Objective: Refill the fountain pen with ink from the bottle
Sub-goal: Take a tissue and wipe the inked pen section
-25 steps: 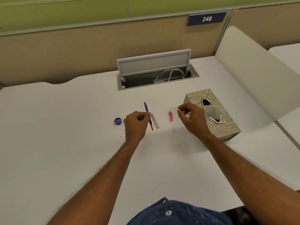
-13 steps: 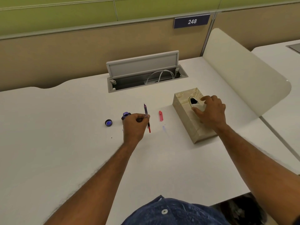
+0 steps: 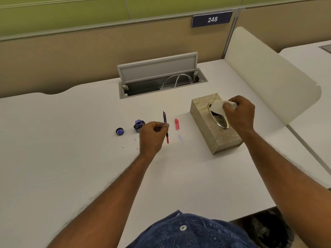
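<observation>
Worktop (image 3: 53, 158) carries one tissue box (image 3: 213, 135) right of centre; the right hand (image 3: 239, 112) is closed on one tissue (image 3: 217, 107) at its slot. Pull steadily upward so it does not tear. The left hand (image 3: 152, 136) pinches one fountain pen (image 3: 165, 119), nib apparently up, mid-frame. One open ink bottle (image 3: 139, 124) stands left of it, one cap (image 3: 119, 131) further left, one red piece (image 3: 177, 124) right.
</observation>
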`<state>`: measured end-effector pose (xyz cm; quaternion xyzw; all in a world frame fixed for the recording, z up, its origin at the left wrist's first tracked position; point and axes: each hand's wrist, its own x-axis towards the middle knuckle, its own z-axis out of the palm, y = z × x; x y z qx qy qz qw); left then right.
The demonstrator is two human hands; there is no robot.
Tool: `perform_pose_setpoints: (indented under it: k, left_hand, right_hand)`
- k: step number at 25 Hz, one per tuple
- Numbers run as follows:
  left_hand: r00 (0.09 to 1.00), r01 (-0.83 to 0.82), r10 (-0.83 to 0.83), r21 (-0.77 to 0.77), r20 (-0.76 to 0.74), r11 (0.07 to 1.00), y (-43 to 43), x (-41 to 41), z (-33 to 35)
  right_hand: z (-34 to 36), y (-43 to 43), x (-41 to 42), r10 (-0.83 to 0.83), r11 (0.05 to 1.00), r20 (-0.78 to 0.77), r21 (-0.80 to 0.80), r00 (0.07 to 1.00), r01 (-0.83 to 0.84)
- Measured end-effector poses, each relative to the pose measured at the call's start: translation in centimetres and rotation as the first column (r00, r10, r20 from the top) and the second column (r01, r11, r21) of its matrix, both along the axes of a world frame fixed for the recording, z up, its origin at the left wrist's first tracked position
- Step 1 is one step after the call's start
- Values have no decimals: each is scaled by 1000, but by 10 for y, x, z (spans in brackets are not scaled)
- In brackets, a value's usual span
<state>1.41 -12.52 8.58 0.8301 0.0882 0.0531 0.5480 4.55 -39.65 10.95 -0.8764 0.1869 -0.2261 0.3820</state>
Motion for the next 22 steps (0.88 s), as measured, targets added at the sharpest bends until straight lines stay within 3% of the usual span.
perform_pose_setpoints:
  k: [5, 11, 19, 22]
  left_hand:
    - [1000, 19, -18, -25, 18, 1000, -3, -5, 4]
    - [992, 123, -123, -3, 30, 992, -6, -20, 12]
    - [991, 134, -135, 27, 14, 991, 5, -33, 17]
    - [992, 120, -121, 27, 19, 992, 10, -35, 18]
  right_hand:
    - [16, 50, -4, 129, 889, 77, 433, 989, -150]
    - [-4, 115, -15, 314, 821, -12, 505, 949, -265]
    - [11, 138, -29, 446, 619, -2, 723, 895, -307]
    - [12, 139, -35, 451, 438, 56, 856, 891, -275]
